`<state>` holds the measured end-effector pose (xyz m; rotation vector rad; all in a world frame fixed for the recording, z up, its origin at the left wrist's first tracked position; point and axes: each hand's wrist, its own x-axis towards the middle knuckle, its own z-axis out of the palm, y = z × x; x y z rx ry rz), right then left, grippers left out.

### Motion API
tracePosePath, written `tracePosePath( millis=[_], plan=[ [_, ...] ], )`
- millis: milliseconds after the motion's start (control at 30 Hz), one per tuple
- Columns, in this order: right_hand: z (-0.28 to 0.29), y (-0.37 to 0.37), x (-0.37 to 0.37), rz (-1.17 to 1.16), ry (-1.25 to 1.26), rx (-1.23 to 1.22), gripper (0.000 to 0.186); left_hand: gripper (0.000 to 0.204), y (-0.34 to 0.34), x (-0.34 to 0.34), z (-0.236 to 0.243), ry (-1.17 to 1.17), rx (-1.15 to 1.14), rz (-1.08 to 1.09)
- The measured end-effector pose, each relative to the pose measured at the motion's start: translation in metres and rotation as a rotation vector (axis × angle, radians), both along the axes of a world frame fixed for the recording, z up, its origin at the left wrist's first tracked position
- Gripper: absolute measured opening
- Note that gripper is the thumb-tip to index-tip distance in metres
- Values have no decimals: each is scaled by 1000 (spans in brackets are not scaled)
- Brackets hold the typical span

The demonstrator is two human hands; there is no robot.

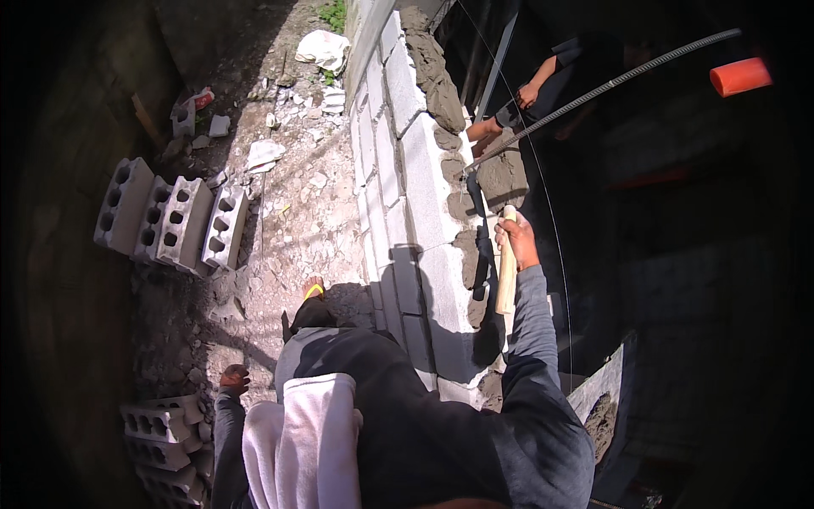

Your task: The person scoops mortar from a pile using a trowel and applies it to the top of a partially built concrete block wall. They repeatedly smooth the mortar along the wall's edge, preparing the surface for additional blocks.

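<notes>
My right hand (524,242) is closed round a pale wooden handle (506,284) above the top of a block wall (428,199). The working end of that tool cannot be made out. Grey mortar (432,72) lies in lumps along the wall's top, and a larger mortar-covered patch (502,178) is just beyond my right hand. Low at the left hangs my left hand (234,378), away from the wall, its fingers loosely apart with nothing seen in them. A pinkish-white towel (305,433) drapes over my front.
A ribbed steel bar (610,85) slants over the wall's right side, near a red plastic piece (740,77) and a thin taut line (543,182). Another person's hand (527,95) is beyond. Hollow blocks (185,222) stand left; more blocks (161,424) are stacked nearer. Rubble (314,127) covers the ground.
</notes>
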<state>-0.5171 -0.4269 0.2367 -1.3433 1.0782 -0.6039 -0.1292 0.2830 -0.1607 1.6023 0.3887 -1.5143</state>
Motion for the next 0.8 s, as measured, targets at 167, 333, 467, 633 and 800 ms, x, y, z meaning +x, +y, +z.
tracePosePath(
  millis=[167,333,467,633,800],
  plan=[
    [12,-32,61,67,813,-483,38,33,-129,86,38,-283,12,-110],
    [10,-22,77,291,997,-352,85,35,-214,127,19,-266,-62,-274],
    [19,-6,67,238,947,-405,82,30,-312,115,22,-243,-100,-343],
    [33,16,66,217,963,-334,79,20,-435,85,59,-322,-398,-458],
    [10,42,34,185,948,-403,86,27,-535,33,126,-579,-687,-656]
  ],
)
